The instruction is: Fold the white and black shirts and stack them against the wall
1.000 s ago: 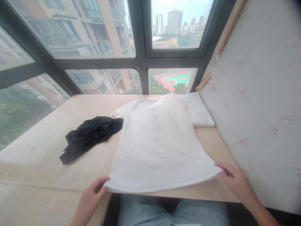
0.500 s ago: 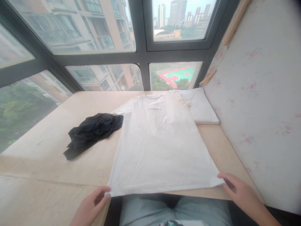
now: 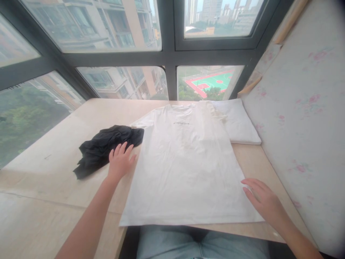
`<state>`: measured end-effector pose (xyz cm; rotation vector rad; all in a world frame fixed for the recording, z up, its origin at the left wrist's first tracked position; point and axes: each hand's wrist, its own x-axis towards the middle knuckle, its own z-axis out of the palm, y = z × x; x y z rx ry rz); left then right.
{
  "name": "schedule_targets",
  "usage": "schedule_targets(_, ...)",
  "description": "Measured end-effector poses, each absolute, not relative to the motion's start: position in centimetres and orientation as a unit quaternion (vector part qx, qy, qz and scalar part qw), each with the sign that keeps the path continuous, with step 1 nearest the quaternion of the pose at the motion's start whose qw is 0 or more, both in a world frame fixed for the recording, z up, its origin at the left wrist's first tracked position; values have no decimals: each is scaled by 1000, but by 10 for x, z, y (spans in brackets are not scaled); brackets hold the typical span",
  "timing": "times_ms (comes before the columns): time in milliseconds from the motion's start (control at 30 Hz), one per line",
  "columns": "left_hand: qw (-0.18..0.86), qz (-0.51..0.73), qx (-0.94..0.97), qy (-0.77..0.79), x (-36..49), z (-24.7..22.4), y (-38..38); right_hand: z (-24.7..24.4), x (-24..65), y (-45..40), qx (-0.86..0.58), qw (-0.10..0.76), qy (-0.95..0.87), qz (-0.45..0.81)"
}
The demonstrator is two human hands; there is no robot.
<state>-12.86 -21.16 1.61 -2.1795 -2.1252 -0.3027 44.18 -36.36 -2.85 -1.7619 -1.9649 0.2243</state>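
Lettering [image 3: 181, 123] on the white T-shirt [image 3: 185, 172] is illegible.

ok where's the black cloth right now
In the head view, the black cloth lies on the pale tabletop left of the white T-shirt, just beyond the left hand.

I now see the bare left hand [image 3: 121, 163] off the bottom corner of the white short-sleeved cotton T-shirt [image 3: 185, 169]; it has gone forward, fingers spread, to the near edge of the crumpled black cloth [image 3: 104, 147]. The bare right hand [image 3: 261, 199] has loosened from the other corner and slid up that side edge. The hem's corners lie unpinched. My head view has tipped slightly lower.
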Motion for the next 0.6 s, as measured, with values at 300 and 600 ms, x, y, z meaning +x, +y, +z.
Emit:
schedule_targets(300,77,-51,-671,-736,-177,-3,-175,-42,405,-333,-575,200,-794,1)
schedule_targets(600,51,-88,-790,-604,-64,-1,-225,-41,390,-298,-573,205,-794,-8)
